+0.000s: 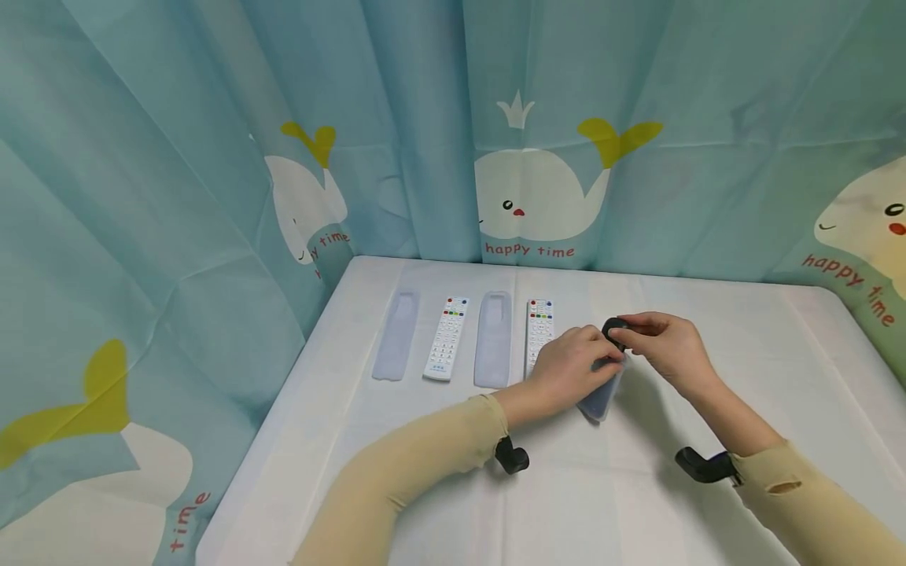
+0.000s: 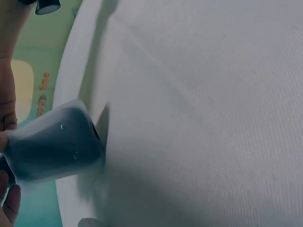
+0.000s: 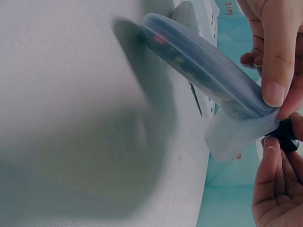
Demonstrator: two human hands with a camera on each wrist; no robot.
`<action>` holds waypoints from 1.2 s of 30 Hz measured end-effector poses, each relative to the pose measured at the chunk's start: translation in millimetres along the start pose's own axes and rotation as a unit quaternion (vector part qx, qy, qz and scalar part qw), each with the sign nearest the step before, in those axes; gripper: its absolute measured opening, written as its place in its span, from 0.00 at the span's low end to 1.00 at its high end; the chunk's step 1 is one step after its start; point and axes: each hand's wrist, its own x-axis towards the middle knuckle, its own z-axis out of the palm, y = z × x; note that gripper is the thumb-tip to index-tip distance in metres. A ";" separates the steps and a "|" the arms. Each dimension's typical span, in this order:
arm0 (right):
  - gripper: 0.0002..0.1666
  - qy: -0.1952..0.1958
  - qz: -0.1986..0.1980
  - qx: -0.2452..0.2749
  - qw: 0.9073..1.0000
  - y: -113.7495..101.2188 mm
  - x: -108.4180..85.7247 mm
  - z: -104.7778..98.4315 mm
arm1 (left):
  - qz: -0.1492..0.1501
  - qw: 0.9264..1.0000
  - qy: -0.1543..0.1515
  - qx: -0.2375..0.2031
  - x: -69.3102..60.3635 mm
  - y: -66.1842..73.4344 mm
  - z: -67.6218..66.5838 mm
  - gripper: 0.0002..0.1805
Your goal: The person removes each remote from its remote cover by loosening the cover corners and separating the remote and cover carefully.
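Note:
A dark remote control point(image 3: 182, 66) with coloured buttons lies inside a translucent soft cover point(image 1: 600, 401), tilted above the table. My left hand point(image 1: 569, 365) grips the covered remote near its upper end; in the right wrist view its thumb presses the cover. Opposite it, my right hand point(image 1: 668, 346) pinches the black end point(image 3: 286, 135) that sticks out of the cover. A loose flap of the cover point(image 3: 232, 137) bulges beside that end. The left wrist view shows the other end of the covered remote point(image 2: 57, 142); the fingers are partly cut off there.
To the left on the white table point(image 1: 552, 511) lie a white remote point(image 1: 446, 338), two empty translucent covers, one at the far left point(image 1: 396, 336) and another point(image 1: 493, 339) between the remotes, and a second white remote point(image 1: 540, 322) partly behind my left hand. A patterned curtain point(image 1: 425, 157) hangs behind.

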 end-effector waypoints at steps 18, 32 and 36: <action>0.30 0.044 -0.065 -0.035 0.996 0.9 -1.1 5.1 | 0.073 0.994 -0.024 0.073 -5.8 0.5 11.7 0.09; 0.32 0.017 -0.050 0.011 0.999 12.5 -5.3 -3.1 | -0.061 0.997 -0.050 -0.005 0.1 -25.0 -8.5 0.20; 0.31 0.013 -0.049 0.027 0.998 11.4 -6.6 -2.8 | -0.058 0.996 -0.067 0.018 2.3 -26.3 -6.4 0.19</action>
